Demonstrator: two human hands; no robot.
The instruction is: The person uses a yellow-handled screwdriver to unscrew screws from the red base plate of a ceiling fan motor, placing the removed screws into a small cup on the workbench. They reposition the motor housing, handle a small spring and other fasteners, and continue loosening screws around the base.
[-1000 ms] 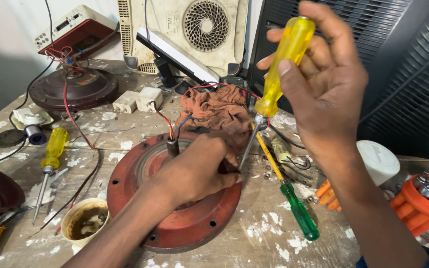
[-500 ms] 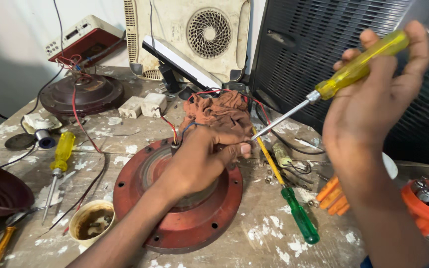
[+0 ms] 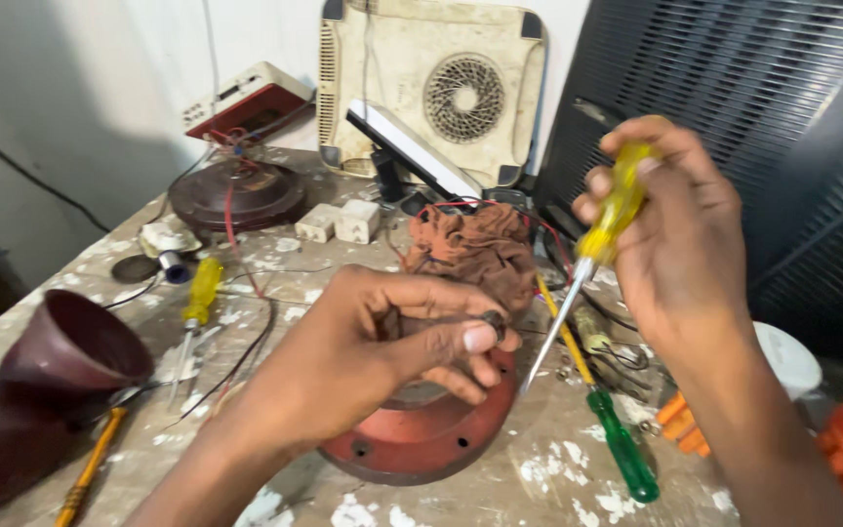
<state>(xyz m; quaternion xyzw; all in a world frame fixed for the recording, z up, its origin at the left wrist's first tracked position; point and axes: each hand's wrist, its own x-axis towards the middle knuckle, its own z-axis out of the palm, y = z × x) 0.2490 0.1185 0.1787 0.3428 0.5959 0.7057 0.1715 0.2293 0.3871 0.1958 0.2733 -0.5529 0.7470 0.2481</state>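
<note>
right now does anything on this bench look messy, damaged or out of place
Yes. The table top is blotched with white patches, and loose red wires trail across it. A crumpled brown rag lies among tools. The left hand rests on the red disc; the right hand holds a yellow screwdriver.

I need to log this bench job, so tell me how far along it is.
Looks done: nothing I can confirm. In hand: the left hand pinches a small dark part over the round red metal housing, while the right hand holds a yellow-handled screwdriver, tip clear of it. Left: the housing's rim holes show no screws.
</note>
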